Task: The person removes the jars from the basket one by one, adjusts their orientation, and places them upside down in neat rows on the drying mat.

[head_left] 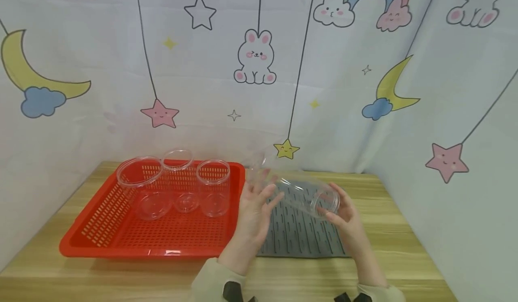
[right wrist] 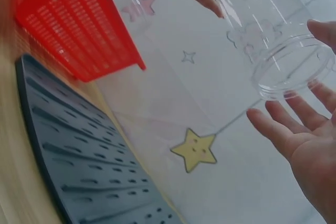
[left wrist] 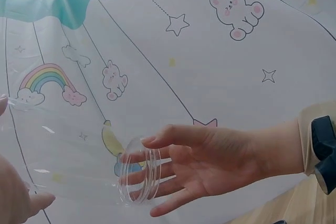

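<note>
A clear plastic jar [head_left: 297,194] is held up tilted over a grey drying mat [head_left: 299,241], between my two hands. My left hand [head_left: 254,212] holds its far left part, fingers and thumb spread round the wall; some fingers show through the plastic. With thumb and fingertips, my right hand [head_left: 349,219] pinches the ringed right end, and that grip also shows in the left wrist view around the ringed rim [left wrist: 140,174]. Only part of the jar [right wrist: 283,56] appears in the right wrist view, with the right hand [right wrist: 310,145] at its lower end.
Left of the mat stands a red plastic basket [head_left: 162,251] with three clear jars in it: a wide jar [head_left: 139,184], a jar behind it [head_left: 178,167] and a narrower jar [head_left: 213,183]. A patterned white curtain [head_left: 226,95] closes off the wooden table [head_left: 388,234] at the back and sides.
</note>
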`<action>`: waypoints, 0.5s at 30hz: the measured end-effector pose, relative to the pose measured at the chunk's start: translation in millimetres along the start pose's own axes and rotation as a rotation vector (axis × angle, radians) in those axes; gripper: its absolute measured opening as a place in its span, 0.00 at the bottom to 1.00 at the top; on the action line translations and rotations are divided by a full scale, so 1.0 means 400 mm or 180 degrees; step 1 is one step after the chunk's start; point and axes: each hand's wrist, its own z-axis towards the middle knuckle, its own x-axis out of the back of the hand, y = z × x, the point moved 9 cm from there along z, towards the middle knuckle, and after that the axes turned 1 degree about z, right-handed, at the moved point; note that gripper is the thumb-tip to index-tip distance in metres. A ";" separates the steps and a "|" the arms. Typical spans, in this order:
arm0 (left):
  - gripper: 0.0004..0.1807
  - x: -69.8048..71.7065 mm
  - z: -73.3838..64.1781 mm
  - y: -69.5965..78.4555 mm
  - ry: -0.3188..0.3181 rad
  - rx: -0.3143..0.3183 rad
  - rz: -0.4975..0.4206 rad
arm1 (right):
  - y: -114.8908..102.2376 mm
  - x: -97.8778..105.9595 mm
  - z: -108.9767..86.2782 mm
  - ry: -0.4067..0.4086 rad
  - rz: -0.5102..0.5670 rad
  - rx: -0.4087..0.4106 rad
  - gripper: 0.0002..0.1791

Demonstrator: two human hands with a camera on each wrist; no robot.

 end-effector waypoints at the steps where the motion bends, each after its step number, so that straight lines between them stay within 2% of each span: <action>1: 0.38 -0.006 0.001 -0.004 0.0021 -0.0003 0.0016 | 0.002 0.009 -0.003 -0.0006 -0.0024 -0.0023 0.34; 7: 0.41 -0.048 0.010 -0.018 -0.0020 -0.0179 0.0105 | 0.005 0.067 -0.014 0.0088 -0.0226 -0.0095 0.34; 12: 0.46 -0.072 0.032 -0.030 -0.0010 -0.0371 0.0245 | 0.014 0.142 -0.025 0.0441 -0.0370 -0.0196 0.29; 15: 0.47 -0.079 0.050 -0.047 -0.0004 -0.0414 0.0392 | 0.027 0.195 -0.040 0.0676 -0.0406 -0.0269 0.27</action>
